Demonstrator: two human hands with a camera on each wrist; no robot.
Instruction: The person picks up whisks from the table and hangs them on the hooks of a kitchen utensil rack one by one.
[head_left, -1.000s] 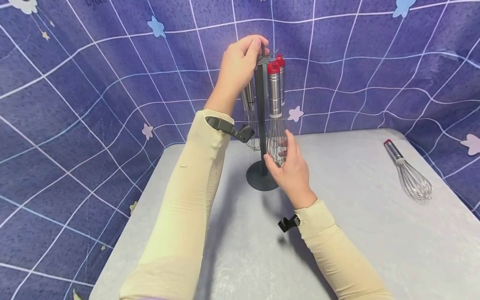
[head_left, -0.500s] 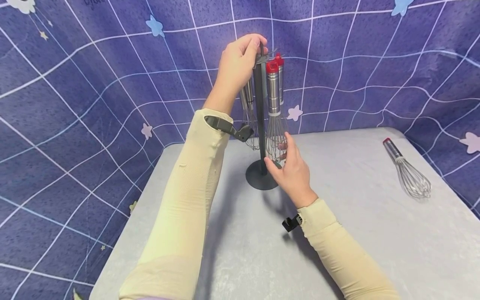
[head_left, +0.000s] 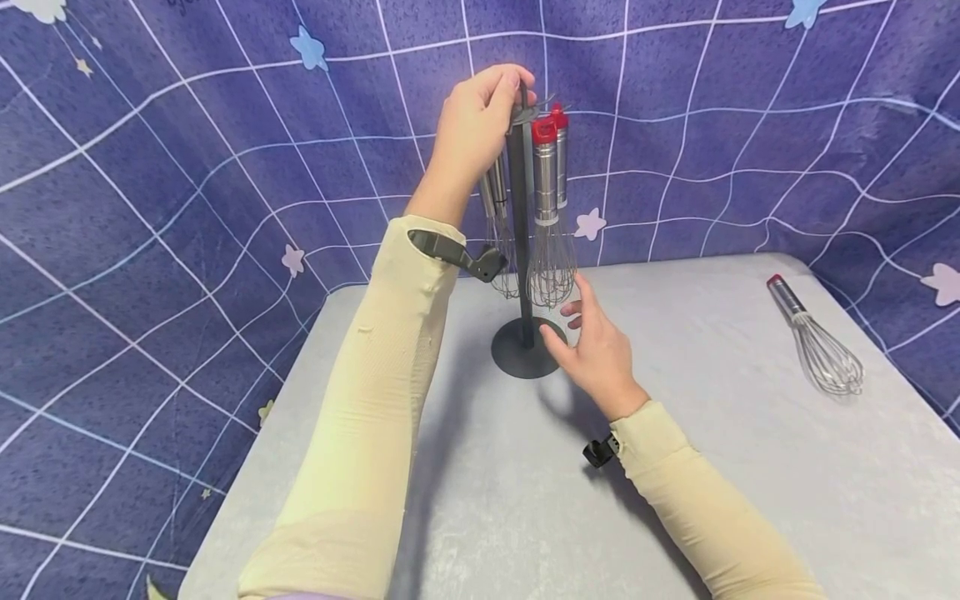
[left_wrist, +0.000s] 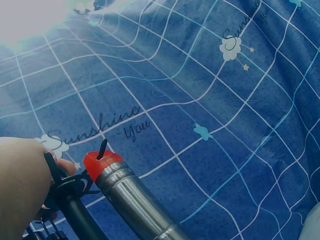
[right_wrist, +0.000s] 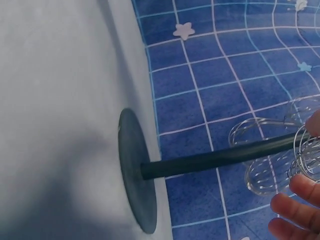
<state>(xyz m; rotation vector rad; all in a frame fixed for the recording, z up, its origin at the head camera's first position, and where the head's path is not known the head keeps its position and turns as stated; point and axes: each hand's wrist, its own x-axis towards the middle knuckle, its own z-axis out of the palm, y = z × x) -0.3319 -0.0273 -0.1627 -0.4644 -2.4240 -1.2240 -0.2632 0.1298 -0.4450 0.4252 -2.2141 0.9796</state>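
My left hand [head_left: 477, 121] grips the top of a black whisk stand [head_left: 521, 233], whose round base [head_left: 513, 360] rests on the table. From its hooks hangs a whisk [head_left: 546, 179] with a steel handle and red end cap; the left wrist view shows a hook through the red cap [left_wrist: 102, 165]. Just below and to the right of its wires is my right hand [head_left: 600, 354], thumb and fingers spread with nothing between them. In the right wrist view, the fingertips [right_wrist: 297, 210] appear near the wire loops [right_wrist: 310, 155]. A second red-capped whisk [head_left: 562, 158] hangs behind.
More whisks [head_left: 500, 242] hang on the stand's left side, partly hidden by my left arm. Another red-capped whisk [head_left: 816, 340] lies at the right of the grey table [head_left: 712, 467]. A blue-purple patterned curtain [head_left: 690, 142] surrounds the back and sides.
My right hand has moved off the front whisk's wires, down and to the right. The whisk's wire end now hangs slightly higher. My left hand keeps its grip on the stand.
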